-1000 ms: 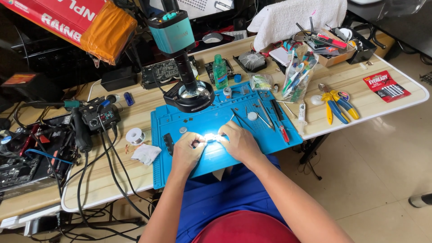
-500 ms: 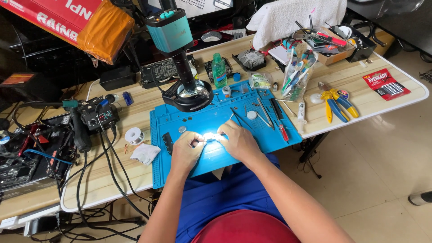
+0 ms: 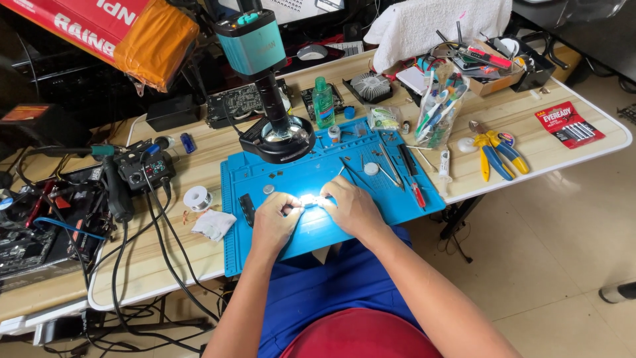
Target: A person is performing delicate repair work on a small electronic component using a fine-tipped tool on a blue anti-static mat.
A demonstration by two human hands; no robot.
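Note:
Both my hands rest on a blue work mat [image 3: 291, 180] under the bright spot of a lamp. My left hand [image 3: 273, 221] and my right hand [image 3: 352, 207] pinch the two ends of a small shiny part [image 3: 309, 199] between them. The part is washed out by the light, so I cannot make out its shape. A teal-headed microscope [image 3: 255, 50] on a black ring base [image 3: 278, 138] stands at the mat's far edge. Tweezers [image 3: 389, 166] and a red-handled screwdriver [image 3: 417, 192] lie on the mat to the right of my right hand.
A solder reel [image 3: 197, 197] and a crumpled white wipe [image 3: 213, 224] lie left of the mat. Black cables [image 3: 142, 232] and a soldering station [image 3: 147, 171] crowd the left side. Blue-and-yellow pliers [image 3: 493, 151], a battery pack [image 3: 570, 124] and a green bottle [image 3: 322, 101] sit further right and back.
The hands stay together at the lit spot, with only slight finger movement. The view has shifted a little.

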